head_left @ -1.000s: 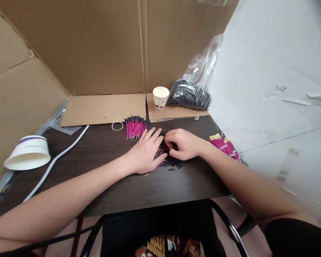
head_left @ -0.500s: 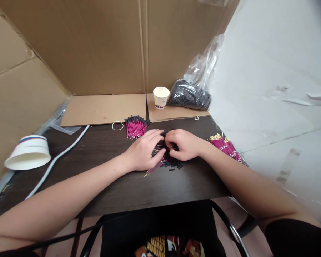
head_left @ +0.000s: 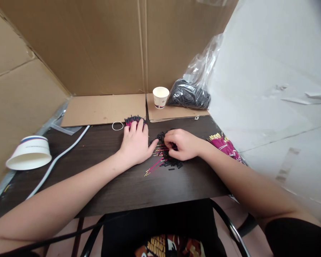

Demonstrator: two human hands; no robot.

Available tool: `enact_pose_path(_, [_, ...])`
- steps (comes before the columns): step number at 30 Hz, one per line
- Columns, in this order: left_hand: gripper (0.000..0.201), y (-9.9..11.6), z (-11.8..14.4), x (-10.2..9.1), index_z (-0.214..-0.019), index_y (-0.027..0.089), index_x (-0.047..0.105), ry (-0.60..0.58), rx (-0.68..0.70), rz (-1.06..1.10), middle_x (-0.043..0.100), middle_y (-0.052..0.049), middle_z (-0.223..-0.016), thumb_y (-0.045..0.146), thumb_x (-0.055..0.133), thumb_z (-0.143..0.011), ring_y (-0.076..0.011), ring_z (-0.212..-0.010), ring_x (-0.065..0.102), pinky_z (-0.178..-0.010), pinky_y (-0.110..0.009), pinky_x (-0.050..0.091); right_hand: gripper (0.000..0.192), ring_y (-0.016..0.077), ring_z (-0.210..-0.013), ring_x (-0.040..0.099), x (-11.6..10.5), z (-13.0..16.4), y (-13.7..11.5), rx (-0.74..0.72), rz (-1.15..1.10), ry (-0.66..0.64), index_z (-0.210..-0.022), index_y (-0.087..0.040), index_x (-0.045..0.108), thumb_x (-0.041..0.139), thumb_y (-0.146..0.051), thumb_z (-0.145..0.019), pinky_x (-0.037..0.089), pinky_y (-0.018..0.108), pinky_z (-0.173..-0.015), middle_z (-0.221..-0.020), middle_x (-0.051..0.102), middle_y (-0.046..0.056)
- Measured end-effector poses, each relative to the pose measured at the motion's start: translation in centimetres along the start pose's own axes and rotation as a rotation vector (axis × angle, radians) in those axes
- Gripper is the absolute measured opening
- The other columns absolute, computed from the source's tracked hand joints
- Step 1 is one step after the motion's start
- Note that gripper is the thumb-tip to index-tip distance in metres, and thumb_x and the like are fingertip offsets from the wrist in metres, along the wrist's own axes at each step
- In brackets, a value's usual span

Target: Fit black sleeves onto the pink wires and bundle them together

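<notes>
Pinched fingers of the right hand (head_left: 183,144) close on something small in the loose pile of pink wires and black sleeves (head_left: 165,159) at mid-table; exactly what they grip is hidden. Left hand (head_left: 135,142) lies flat and unclenched over the pink wire bundle (head_left: 132,120) farther left, covering most of it. Another bundle (head_left: 224,144) lies right, partly behind the forearm.

Upright paper cup (head_left: 160,97), bagged black pieces (head_left: 189,95), overturned paper bowl (head_left: 29,152), rubber band (head_left: 117,125), white cable (head_left: 55,159).
</notes>
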State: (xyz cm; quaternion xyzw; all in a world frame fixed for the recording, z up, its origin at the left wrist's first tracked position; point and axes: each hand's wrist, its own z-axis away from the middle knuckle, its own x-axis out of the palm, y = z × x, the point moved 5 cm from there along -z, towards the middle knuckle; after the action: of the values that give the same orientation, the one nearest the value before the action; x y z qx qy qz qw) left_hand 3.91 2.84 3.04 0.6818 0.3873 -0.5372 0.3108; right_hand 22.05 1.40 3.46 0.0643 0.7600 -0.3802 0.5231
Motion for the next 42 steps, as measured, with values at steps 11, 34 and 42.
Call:
enact_pose_path(11, [0.07,0.1,0.1,-0.2,-0.148,0.001,0.065,0.016,-0.012,-0.073,0.057,-0.033,-0.155,0.057,0.053,-0.108,-0.0506,-0.136,0.053,-0.108,-0.062,0.043,0.016,0.019,-0.073,0.048,-0.1,0.0,-0.1,0.008,0.009,-0.009,-0.073,-0.023,0.047,0.062,-0.02,-0.077,0.036,0.034,-0.072,-0.076,0.058,0.002])
enact_pose_path(34, [0.051,0.8,0.6,-1.0,-0.109,0.005,0.083,0.11,0.111,-0.005,0.073,-0.029,-0.11,0.049,0.056,-0.104,-0.0475,-0.111,0.061,-0.096,-0.065,0.049,0.014,0.019,-0.074,0.049,0.0,0.0,0.1,0.005,0.011,-0.01,-0.074,-0.023,0.048,0.062,-0.021,-0.077,0.036,0.034,-0.072,-0.078,0.059,0.002])
enact_pose_path(42, [0.058,0.8,0.4,-0.9,-0.121,0.001,0.078,0.092,0.093,-0.038,0.071,-0.031,-0.121,0.052,0.057,-0.105,-0.0475,-0.115,0.06,-0.097,-0.063,0.048,0.014,0.019,-0.074,0.049,0.0,0.0,-0.1,0.008,0.01,-0.007,-0.073,-0.023,0.048,0.062,-0.02,-0.077,0.036,0.034,-0.072,-0.078,0.06,0.002])
